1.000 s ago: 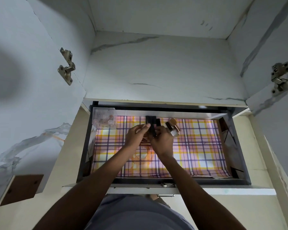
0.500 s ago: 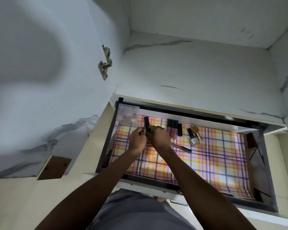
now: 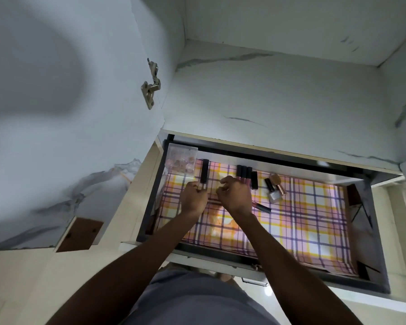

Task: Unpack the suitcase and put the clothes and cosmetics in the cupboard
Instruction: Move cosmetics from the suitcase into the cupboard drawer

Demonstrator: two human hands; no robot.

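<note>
1. Drawer liner [image 3: 314,221], mid-right of frame: showing pink/white plaid w/ yellow + purple lines.
2. Tubes [image 3: 243,175], centre: showing black caps, pink bodies.
3. Cupboard walls [image 3: 279,90], upper frame: showing white w/ grey marble veins.
4. Drawer rim [image 3: 279,160]: looking black.

One open drawer [image 3: 148,202] with one plaid liner [image 3: 302,219], one clear case of round pans [image 3: 181,158], three lip gloss tubes side by side [image 3: 243,175], three separate dark tubes [image 3: 204,174], two nail polish bottles [image 3: 275,186], one door hinge [image 3: 150,86], two hands [image 3: 193,200].
</note>
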